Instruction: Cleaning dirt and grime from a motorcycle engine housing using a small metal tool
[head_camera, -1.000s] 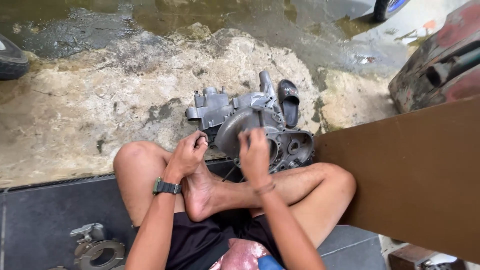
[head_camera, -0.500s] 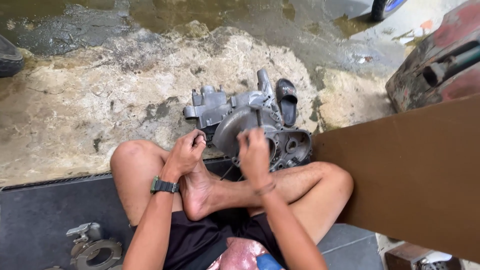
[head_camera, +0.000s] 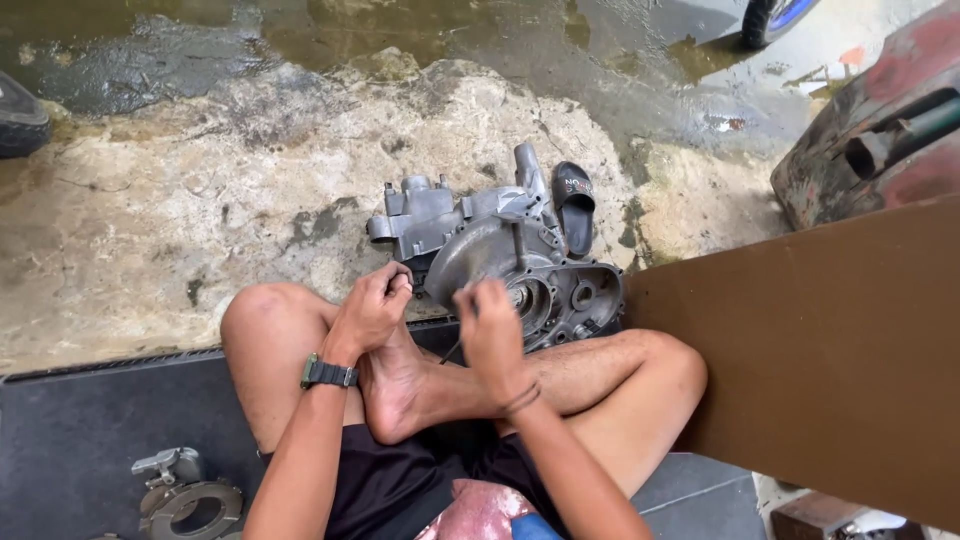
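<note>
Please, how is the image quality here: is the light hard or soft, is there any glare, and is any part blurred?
Head view: soft, even daylight with no hard shadows; the wet ground at the top gives a dull sheen; the right hand looks slightly smeared, while the left hand and the grey engine casing are sharp; the brown board is flatly lit.

Engine casing (head_camera: 500, 265): on the ground, directly in front of the person's crossed legs.
Left hand (head_camera: 372, 312): at the casing's near left edge, fingers closed (what they pinch cannot be told).
Right hand (head_camera: 490, 335): over the casing's near side, right of the left hand.
Sandal (head_camera: 575, 205): just beyond the casing, touching its far right side.
Mat (head_camera: 90, 430): under the person, behind the casing.
Ring-shaped metal part (head_camera: 185, 500): on the mat, left of the person.
Board (head_camera: 810, 360): right of the legs.
Wheel (head_camera: 770, 18): far right, well beyond the casing.
</note>
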